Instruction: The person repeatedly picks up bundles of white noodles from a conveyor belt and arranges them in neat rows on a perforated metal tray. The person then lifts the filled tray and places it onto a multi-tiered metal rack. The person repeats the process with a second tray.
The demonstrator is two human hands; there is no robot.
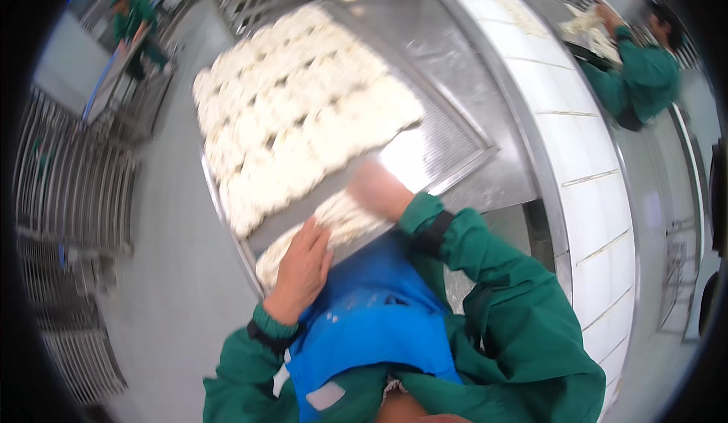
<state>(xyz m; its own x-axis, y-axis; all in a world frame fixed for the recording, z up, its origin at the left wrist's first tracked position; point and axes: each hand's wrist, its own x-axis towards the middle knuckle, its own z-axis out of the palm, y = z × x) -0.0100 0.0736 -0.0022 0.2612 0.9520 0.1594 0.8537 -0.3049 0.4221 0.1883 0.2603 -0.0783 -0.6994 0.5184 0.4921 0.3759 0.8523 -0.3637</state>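
Note:
A row of pale, noodle-like strands (347, 218) lies along the near edge of a metal tray (290, 221). My left hand (301, 261) rests on the left part of this row, its fingers stretched out over the strands. Over the row's right end is my right hand (378, 187), blurred by motion; its fingers cannot be made out. Beyond a strip of bare metal, several rows of similar white bundles (318, 121) sit side by side and cover most of the tray.
The tray sits on a steel table (483, 115). A white conveyor belt (591, 178) with strands lying across it runs along the right. A co-worker (642, 76) handles strands beyond it. Another person (133, 30) stands far left, near metal racks (74, 178).

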